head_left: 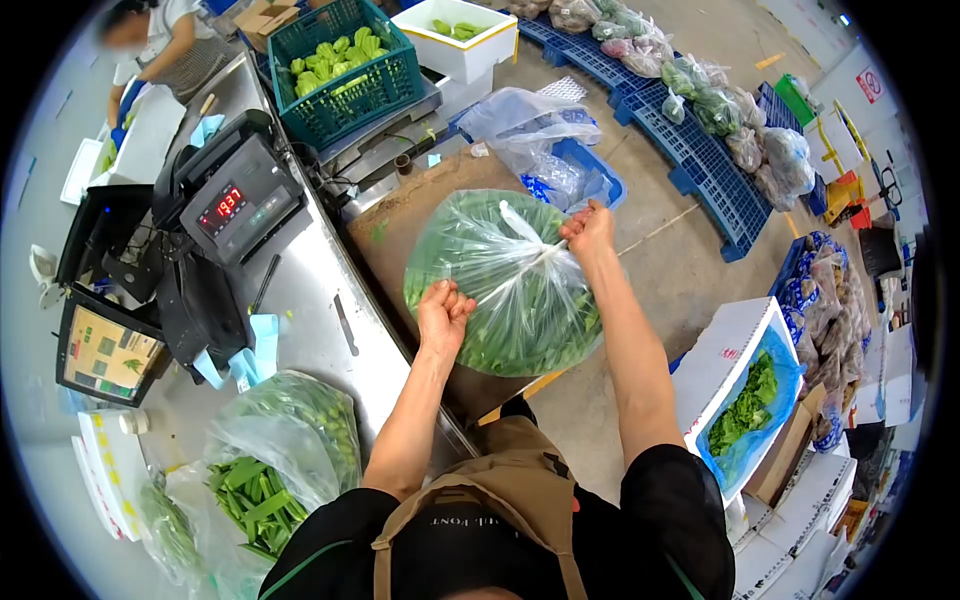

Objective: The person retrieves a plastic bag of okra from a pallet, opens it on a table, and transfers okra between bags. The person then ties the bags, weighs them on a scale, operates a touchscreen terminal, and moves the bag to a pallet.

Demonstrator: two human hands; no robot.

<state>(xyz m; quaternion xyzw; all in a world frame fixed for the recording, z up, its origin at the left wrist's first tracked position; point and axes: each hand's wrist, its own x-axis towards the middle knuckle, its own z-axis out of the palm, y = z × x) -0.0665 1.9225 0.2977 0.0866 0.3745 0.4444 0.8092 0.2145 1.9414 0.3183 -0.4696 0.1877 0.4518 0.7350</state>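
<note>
A clear plastic bag (500, 330) full of green leafy vegetables rests on a brown scale platform (385, 235) in front of me. Its mouth is gathered into a twisted knot near the top. My left hand (445, 318) is closed at the near left of the bag, pinching a strand of plastic that runs from the knot. On the far right side, my right hand (590, 232) grips another end of the bag's gathered plastic. The strands between both hands look stretched. The exact fingertip hold of the left hand is partly hidden.
Left stands a steel table (330, 340) with a weighing display (225, 207) lit in red and an open bag of green pods (255, 500). A green crate (345, 75) is ahead. Right are a blue pallet (690, 160) with bags and a foam box (740, 400). Another person (185, 45) works far left.
</note>
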